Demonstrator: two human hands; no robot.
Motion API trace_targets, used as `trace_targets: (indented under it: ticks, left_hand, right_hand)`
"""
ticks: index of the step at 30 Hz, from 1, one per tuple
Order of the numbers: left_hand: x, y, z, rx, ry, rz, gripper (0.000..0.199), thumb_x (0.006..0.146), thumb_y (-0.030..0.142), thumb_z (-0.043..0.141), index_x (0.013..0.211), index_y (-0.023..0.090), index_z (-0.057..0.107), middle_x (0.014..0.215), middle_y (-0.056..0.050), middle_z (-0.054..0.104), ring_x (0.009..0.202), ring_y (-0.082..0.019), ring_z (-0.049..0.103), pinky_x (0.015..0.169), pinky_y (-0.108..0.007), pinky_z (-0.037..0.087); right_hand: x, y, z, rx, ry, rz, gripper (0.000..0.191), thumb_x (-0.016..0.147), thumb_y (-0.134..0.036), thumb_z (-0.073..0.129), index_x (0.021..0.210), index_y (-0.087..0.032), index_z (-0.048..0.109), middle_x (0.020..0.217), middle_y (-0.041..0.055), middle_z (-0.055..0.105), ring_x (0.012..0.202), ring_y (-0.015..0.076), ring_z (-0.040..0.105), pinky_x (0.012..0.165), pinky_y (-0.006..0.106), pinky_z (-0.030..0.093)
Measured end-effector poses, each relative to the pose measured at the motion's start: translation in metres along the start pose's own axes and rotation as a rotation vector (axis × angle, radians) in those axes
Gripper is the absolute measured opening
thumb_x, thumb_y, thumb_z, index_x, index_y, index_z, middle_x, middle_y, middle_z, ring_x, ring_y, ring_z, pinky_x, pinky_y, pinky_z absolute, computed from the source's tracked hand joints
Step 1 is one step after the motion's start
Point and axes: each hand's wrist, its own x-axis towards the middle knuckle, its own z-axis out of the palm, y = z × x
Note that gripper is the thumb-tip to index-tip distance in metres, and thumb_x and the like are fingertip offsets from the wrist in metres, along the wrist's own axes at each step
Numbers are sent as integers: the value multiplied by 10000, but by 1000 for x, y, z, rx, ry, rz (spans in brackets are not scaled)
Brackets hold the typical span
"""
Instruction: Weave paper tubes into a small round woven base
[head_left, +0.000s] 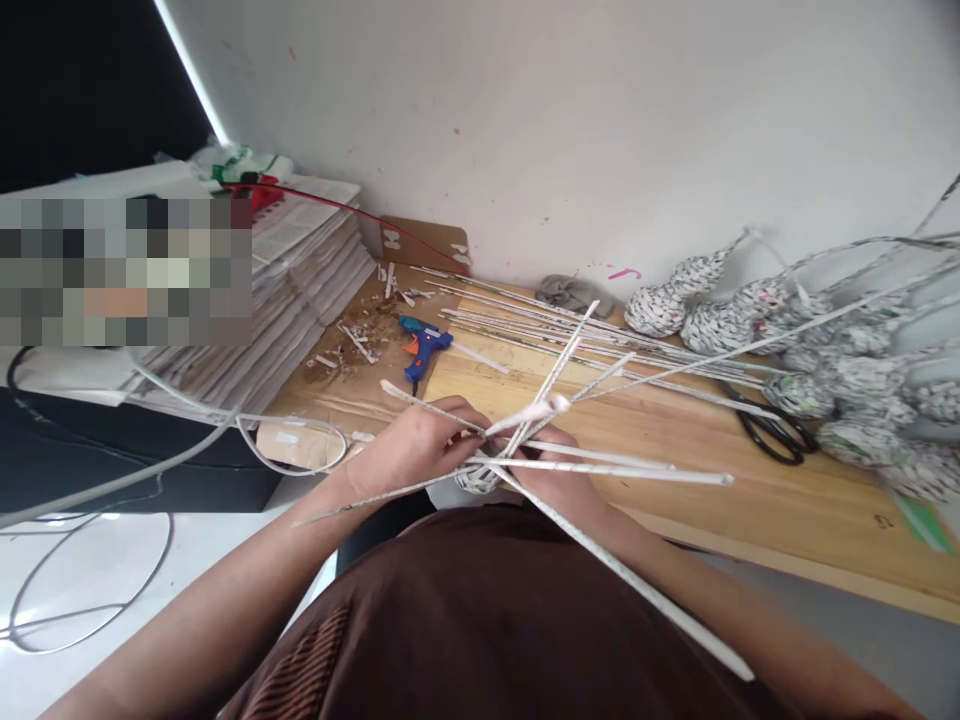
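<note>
Close to my body, a small woven piece of rolled newspaper (480, 481) sits between my hands, with several long paper tubes (615, 467) fanning out from its top. My left hand (431, 435) pinches the tubes where they meet, fingers closed. On the other side, my right hand (559, 465) is curled around the weave behind the tubes, its fingers partly hidden by them. One tube points down toward my lower right, and others stick up over the table.
A blue glue gun (426, 348) lies beside paper scraps on cardboard. Loose paper tubes (540, 335) and black scissors (772, 425) rest on the wooden table (675, 500). Woven gourd shapes (735, 310) crowd the right; a newspaper stack (315, 270) and cables stand left.
</note>
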Motion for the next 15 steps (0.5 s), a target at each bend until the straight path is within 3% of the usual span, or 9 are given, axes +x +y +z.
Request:
trace_targets:
  ticks: [3,6,11,15]
  left_hand:
    - [0,1,6,-20,38,-87,190,877,160,575,1018,184,700,920,-38,715,771,-135,659,710,-244,506]
    - [4,1,10,-63,40,-200,146,846,196,619,965,189,703,818,-6,709,646,-107,619,622,-220,472]
    - [17,-2,7,-134,-19,-288,71,740,193,715,798,179,676,683,25,674,616,-116,593,568,-209,421]
    - [20,-3,6,-208,-35,-324,35,760,152,659,758,176,686,685,22,687,628,-115,606,595,-207,429]
  right_hand:
    - [0,0,1,74,16,49,140,795,-292,722,891,-198,760,952,82,761,881,252,713,810,402,572]
    - [1,0,2,56,28,10,119,779,-275,729,867,-202,763,940,78,756,886,249,709,819,398,565]
    - [3,3,1,-69,-11,-95,76,793,-214,682,841,-208,741,894,58,752,856,231,700,804,374,558]
    - [6,4,-1,-205,-10,-127,155,798,-136,619,870,-222,726,950,54,754,910,234,700,865,387,550]
